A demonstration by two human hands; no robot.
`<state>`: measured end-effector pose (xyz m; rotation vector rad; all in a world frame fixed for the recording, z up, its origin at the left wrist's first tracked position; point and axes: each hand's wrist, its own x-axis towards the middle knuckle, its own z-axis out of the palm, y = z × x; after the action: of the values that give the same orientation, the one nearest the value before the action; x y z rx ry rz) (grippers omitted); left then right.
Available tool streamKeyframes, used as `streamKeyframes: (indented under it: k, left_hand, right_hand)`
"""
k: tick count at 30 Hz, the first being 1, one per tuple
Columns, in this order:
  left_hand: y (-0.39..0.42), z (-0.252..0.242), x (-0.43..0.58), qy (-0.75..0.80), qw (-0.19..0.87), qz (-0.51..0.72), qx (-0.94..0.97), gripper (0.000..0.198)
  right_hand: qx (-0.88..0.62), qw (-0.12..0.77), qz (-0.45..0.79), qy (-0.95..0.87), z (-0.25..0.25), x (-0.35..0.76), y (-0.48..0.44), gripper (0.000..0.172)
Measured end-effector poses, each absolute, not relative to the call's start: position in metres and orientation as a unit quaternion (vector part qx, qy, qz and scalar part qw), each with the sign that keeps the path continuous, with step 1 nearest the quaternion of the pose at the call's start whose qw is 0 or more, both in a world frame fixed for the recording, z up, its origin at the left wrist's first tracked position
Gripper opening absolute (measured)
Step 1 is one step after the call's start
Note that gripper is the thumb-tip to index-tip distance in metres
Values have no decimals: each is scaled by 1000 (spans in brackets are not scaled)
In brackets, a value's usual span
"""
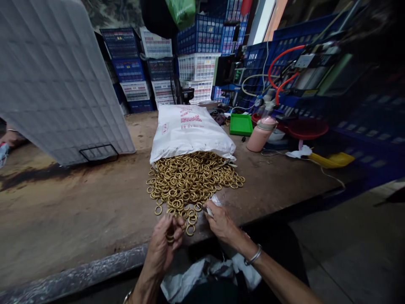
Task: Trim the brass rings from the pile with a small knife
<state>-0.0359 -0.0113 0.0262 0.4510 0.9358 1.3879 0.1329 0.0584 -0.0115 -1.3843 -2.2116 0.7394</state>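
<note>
A heap of brass rings (190,179) spills from the open mouth of a white sack (189,131) lying on the worn workbench (79,211). My left hand (164,242) is at the bench's near edge, fingers curled round a few rings. My right hand (220,221) rests at the heap's near right side, fingers closed on a small clear plastic piece beside loose rings. A metal bangle sits on my right wrist. White plastic (202,276) lies in my lap below the bench edge.
A grey ribbed panel (53,80) leans at the left. A green tray (241,124), pink bottle (261,134), red bowl (306,128) and yellow scoop (333,159) stand at the right. Stacked blue and white crates (177,63) fill the back. Another person's arm (11,137) shows far left.
</note>
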Motion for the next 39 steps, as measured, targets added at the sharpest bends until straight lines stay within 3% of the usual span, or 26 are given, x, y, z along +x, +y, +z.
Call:
streamKeyframes:
  k: [5, 12, 17, 19, 24, 30, 39]
  left_hand:
    - [-11, 24, -47, 396, 642, 635, 169, 13]
    - [-11, 24, -54, 364, 689, 622, 79, 18]
    - [-9, 23, -46, 393, 680, 609, 114, 20]
    - [-7, 21, -42, 419, 667, 598, 148, 23]
    - [3, 15, -31, 522, 577, 573, 257, 36]
    - [12, 16, -23, 532, 525, 541, 386, 26]
    - [11, 10, -7, 537, 523, 576, 328, 30]
  right_hand:
    - [-424, 228, 286, -828, -7, 118, 51, 28]
    - [-435, 147, 249, -853, -3, 107, 53, 29]
    - [-443, 182, 278, -833, -2, 107, 58, 24]
    - [-458, 209, 311, -806, 1, 107, 61, 15]
    - [-457, 278, 450, -715, 15, 105, 63, 19]
    - [-432, 300, 548, -650, 26, 104, 62, 18]
    - [-417, 308, 733, -441, 24, 101, 48, 33]
